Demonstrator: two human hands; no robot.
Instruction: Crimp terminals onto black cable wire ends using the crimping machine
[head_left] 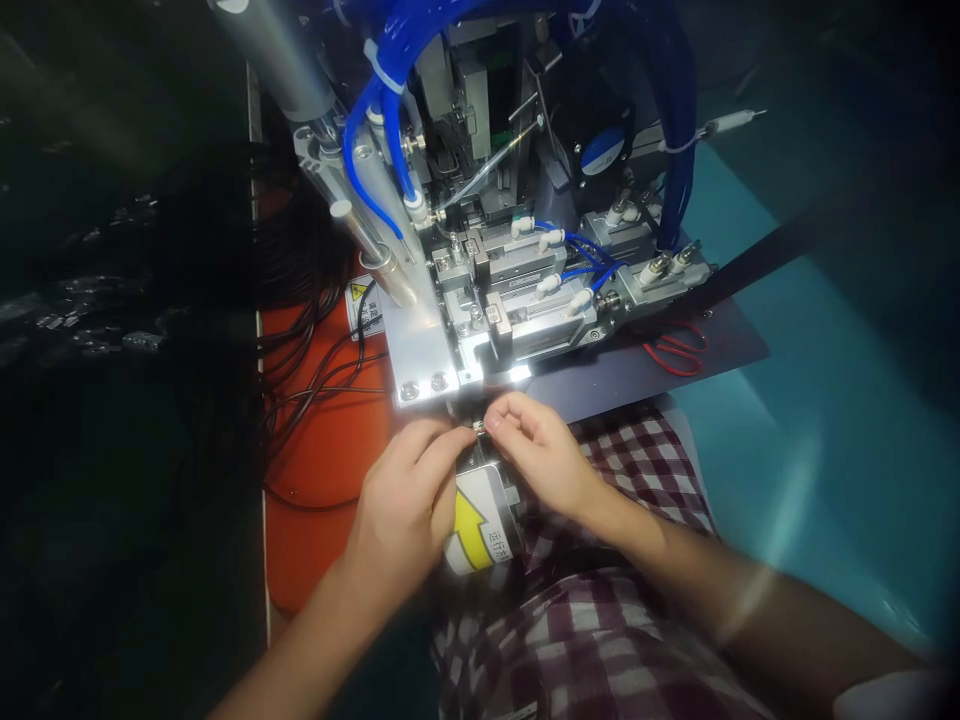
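Observation:
My left hand [405,490] and my right hand [546,455] meet at the front edge of a metal machine [420,345]. Both hands are closed, thumbs and fingertips drawn together around a tiny shiny spot [478,427]. What they pinch is too small to make out. Just below the fingertips lies a white label with a yellow arrow [472,525] on the machine's front part, partly covered by my left hand. Behind the fingers, a brightly lit metal block [480,355] and slides with black clamps [497,325] stand close by.
Blue air tubes [420,40] arch over the machine. Black cables [315,380] run across the orange surface [315,540] at left, near a warning label [366,305]. Red-handled scissors [679,350] lie on the grey plate at right. Checkered cloth [585,620] covers my lap.

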